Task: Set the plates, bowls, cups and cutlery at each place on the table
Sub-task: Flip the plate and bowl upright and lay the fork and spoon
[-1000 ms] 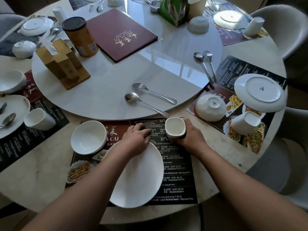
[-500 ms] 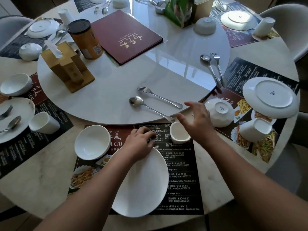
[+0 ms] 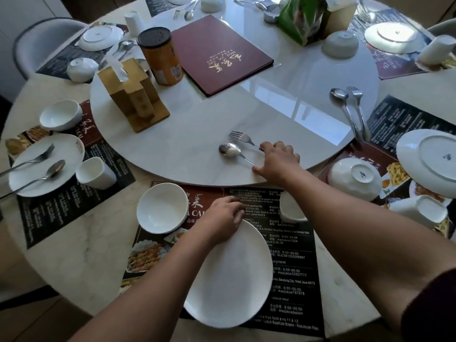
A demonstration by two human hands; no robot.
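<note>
"scanning from the left, what is different from a second ago?"

"not the bowl (image 3: 161,207). it stands upright at the far left corner of the near placemat (image 3: 291,267), as before. of the two hands, the left hand (image 3: 222,218) hasn't shifted either; its fingers curl over the far rim of the plate (image 3: 229,280) and hold it on the mat."

"and the cup (image 3: 290,209)?"

"that is the change. a second ago the right hand (image 3: 278,161) was wrapped around it. now it stands alone and upright on the mat's far edge, partly hidden by the forearm."

"so where did that hand go?"

"forward onto the turntable (image 3: 283,107). its fingers bend down over the handle ends of the fork (image 3: 240,137) and the spoon (image 3: 229,150), which lie side by side. i cannot tell whether it has pinched them yet or only landed on them."

"meaning for the task?"

"i'd say plate, bowl and cup are done for this seat on the surface (image 3: 86,243). cutlery is what remains, and both pieces need lifting together."
</note>
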